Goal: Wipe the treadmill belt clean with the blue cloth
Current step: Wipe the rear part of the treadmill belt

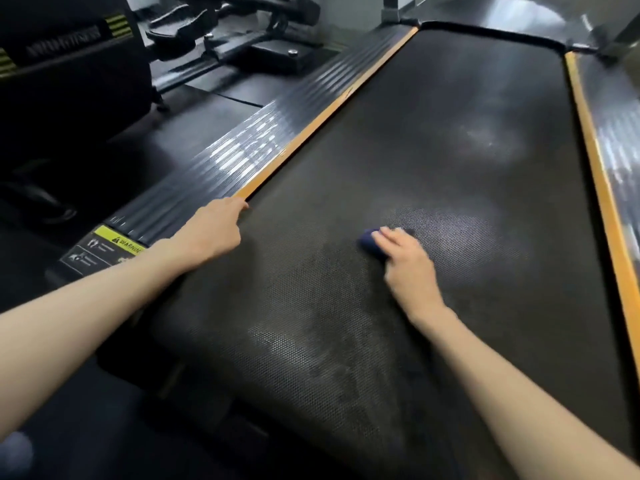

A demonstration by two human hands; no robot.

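Note:
The dark textured treadmill belt (433, 140) fills the middle of the view, with dull smeared patches near and far. My right hand (405, 261) lies on the belt's middle and holds a bunched blue cloth (370, 241) against it; only the cloth's left end shows past my fingers. My left hand (211, 230) rests at the belt's left edge, its fingertips on the near end of the orange strip (325, 119), and it holds nothing.
Ribbed black side rails (221, 168) with orange edging run along both sides of the belt; the right strip (602, 188) slants to the far end. A yellow warning label (117, 240) sits on the left rail's near end. Other dark gym machines (242, 36) stand at the left.

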